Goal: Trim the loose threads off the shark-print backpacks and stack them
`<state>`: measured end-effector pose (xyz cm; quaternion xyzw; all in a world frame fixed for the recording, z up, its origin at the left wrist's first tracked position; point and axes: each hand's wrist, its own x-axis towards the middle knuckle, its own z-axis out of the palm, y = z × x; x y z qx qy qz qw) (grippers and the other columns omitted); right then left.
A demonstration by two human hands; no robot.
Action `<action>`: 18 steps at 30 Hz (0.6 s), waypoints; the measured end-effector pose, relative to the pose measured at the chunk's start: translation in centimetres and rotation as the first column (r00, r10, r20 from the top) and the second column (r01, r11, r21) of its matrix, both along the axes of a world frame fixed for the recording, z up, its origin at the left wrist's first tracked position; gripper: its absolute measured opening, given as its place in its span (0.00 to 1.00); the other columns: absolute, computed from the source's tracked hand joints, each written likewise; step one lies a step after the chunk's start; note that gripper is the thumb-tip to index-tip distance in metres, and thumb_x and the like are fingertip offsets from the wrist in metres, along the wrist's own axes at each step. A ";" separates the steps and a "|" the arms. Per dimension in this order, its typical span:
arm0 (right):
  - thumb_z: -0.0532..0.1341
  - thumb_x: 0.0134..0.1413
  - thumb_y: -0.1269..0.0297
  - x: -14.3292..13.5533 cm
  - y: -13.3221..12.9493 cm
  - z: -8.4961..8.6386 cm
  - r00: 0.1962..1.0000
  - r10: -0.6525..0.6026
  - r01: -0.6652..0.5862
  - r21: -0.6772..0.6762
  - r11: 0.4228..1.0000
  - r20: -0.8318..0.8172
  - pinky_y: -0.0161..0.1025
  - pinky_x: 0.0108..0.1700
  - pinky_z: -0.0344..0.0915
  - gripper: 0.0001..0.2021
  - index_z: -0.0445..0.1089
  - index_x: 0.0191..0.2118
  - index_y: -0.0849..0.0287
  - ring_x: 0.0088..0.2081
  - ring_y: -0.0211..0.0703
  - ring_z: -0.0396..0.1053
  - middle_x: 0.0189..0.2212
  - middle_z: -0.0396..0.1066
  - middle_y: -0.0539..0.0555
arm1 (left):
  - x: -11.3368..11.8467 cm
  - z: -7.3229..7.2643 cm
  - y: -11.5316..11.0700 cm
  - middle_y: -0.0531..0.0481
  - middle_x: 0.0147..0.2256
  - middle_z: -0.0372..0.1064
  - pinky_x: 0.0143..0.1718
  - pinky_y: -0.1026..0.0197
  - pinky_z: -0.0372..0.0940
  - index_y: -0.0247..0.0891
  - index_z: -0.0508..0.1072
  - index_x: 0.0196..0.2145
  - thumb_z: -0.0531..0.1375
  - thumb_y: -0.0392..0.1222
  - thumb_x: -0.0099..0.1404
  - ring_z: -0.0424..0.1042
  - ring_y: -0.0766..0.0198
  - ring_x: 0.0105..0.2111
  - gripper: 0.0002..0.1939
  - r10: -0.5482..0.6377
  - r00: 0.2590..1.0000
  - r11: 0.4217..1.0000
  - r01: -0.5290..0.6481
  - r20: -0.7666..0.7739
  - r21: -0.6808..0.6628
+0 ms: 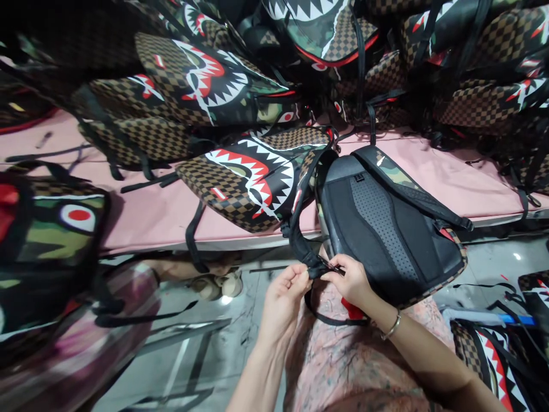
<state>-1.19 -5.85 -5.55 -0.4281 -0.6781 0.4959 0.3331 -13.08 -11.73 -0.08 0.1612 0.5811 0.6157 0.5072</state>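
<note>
The head view shows the left hand [285, 292] and right hand [351, 280] meeting just off the near edge of the pink tabletop [150, 214], each pinching between thumb and fingers at the lower end of a black strap [300, 243]. The small part between the fingertips is too fine to make out. The backpack [381, 223] lies back panel up, beyond and to the right of the left hand; its lower left side is right by the right hand, which overlaps it in the view. It straddles the tabletop's near edge, its bottom hanging over a patterned garment [343, 355]. The strap curves up along its left side. A narrow web [334, 321] loops below the hands. Left of the backpack, a shark bag [257, 177] rests tilted near the same edge, and more bags [206, 80] crowd the far side. The right wrist wears a bracelet [392, 325].
</note>
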 end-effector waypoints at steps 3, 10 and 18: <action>0.64 0.41 0.67 0.4 -0.3 0.5 0.999 -0.024 0.023 -0.024 0.999 -0.048 0.33 0.34 0.61 0.05 0.68 0.28 0.58 0.30 0.38 0.64 0.27 0.67 0.48 | 0.5 -0.2 -0.1 0.56 0.21 0.63 0.23 0.68 0.56 0.35 0.69 0.25 0.69 0.43 0.40 0.60 0.72 0.20 0.16 0.026 0.998 0.999 -0.027 0.065 0.017; 0.60 0.46 0.71 1.8 -0.8 2.7 0.983 -0.105 0.101 -0.035 0.994 -0.148 0.33 0.36 0.63 0.06 0.72 0.32 0.58 0.31 0.37 0.65 0.28 0.66 0.49 | 1.7 -1.1 -0.5 0.53 0.27 0.66 0.31 0.67 0.60 0.36 0.68 0.25 0.62 0.41 0.52 0.64 0.68 0.28 0.06 0.037 0.940 0.993 0.002 -0.338 0.115; 0.64 0.43 0.69 1.8 0.4 4.2 0.986 0.047 -0.043 0.031 0.999 -0.159 0.33 0.32 0.61 0.01 0.74 0.25 0.58 0.29 0.37 0.64 0.24 0.67 0.49 | 1.7 -2.0 -1.1 0.52 0.28 0.66 0.35 0.63 0.62 0.38 0.67 0.27 0.55 0.37 0.60 0.67 0.65 0.30 0.04 -0.012 0.709 0.963 0.199 -0.705 0.183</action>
